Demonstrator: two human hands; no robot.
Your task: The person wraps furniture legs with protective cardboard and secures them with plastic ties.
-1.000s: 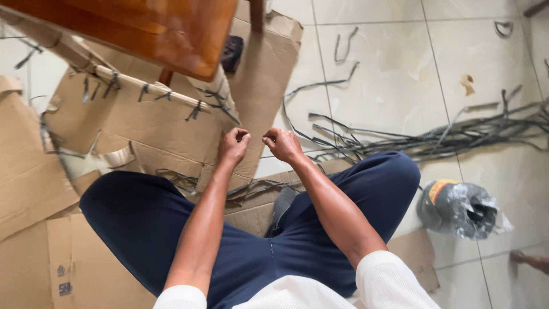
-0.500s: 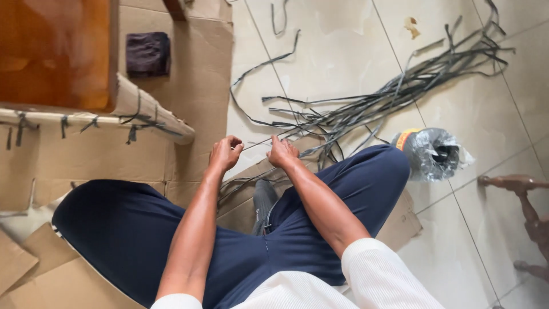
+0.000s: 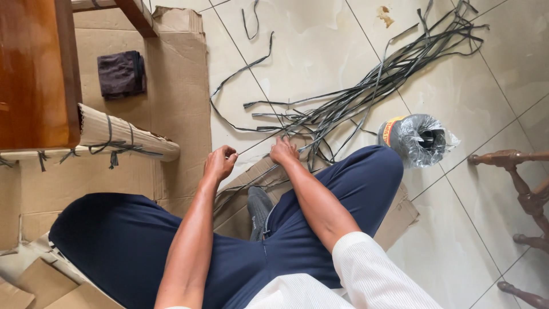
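- On the tiled floor, one person in dark blue trousers and a white top is sitting with knees apart, both arms reaching forward.
- The left hand is curling in a loose fist, fingertips pinched together on a thin grey strip that is running across to the other hand.
- The right hand is lying knuckles up, fingers folded down onto the near end of the strip bundle; whether it is gripping a strand I cannot tell.
- That one loose bundle of many grey strips is fanning away across the tiles to the upper right, too tangled to count.
- Two stray strips are lying apart from it, higher up on the tiles.
- One roll wrapped in clear plastic is sitting just beside the right knee.
- Cardboard sheets are lying under the person and to the left.
- One cardboard-wrapped rail, tied with grey strips, is jutting out from one brown wooden piece of furniture.
- One dark folded cloth is resting on the cardboard.
- Turned wooden legs are showing at the right edge.
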